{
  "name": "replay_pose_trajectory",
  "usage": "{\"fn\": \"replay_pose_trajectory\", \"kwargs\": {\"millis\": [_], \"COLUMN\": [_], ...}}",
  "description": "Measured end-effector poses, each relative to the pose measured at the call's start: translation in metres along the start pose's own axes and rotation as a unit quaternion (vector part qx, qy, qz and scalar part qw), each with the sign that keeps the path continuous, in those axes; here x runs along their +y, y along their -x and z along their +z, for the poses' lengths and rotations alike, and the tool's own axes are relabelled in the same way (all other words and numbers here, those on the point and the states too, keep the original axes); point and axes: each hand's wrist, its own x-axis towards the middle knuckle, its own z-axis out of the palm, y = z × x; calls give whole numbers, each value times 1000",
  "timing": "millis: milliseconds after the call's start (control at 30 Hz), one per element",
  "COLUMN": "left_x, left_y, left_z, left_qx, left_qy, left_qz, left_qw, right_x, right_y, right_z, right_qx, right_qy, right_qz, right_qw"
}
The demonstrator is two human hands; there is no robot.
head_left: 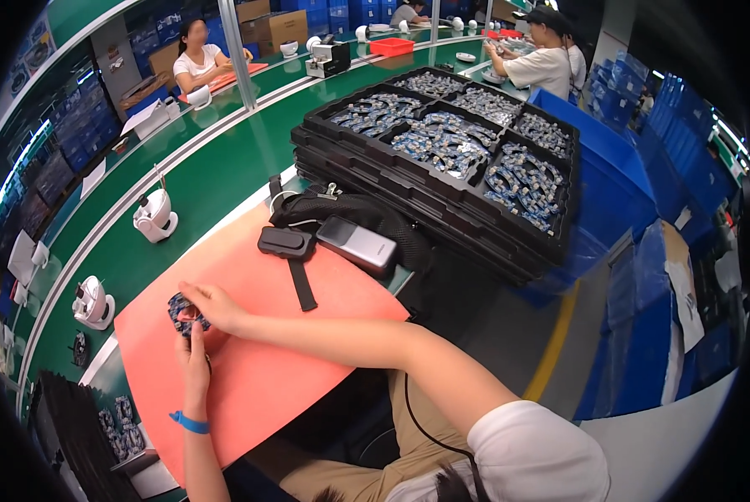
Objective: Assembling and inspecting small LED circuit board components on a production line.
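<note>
A small dark blue ring-shaped circuit board is held over the left part of an orange-pink work mat. My right hand grips it from the right and above, fingers bent over its edge. From below, my left hand closes on the same board, its thumb and fingers near the lower rim. A blue strap circles my left wrist. Part of the board is covered by my fingers.
Stacked black trays full of boards stand at the right, beside blue bins. A power bank and a black case lie on the mat's far edge. White camera-like units stand on the green conveyor. Co-workers sit beyond.
</note>
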Motion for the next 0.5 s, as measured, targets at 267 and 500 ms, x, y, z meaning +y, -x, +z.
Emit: {"fn": "replay_pose_trajectory", "kwargs": {"millis": [267, 500], "left_x": [9, 6], "left_y": [9, 8], "left_z": [-2, -7], "left_qx": [18, -12], "left_qy": [-6, -24], "left_qz": [87, 45], "left_qw": [996, 999], "right_x": [-28, 2], "right_y": [6, -7], "right_z": [1, -11], "right_qx": [-56, -130], "right_qy": [40, -98], "right_qz": [125, 224], "right_qw": [990, 961]}}
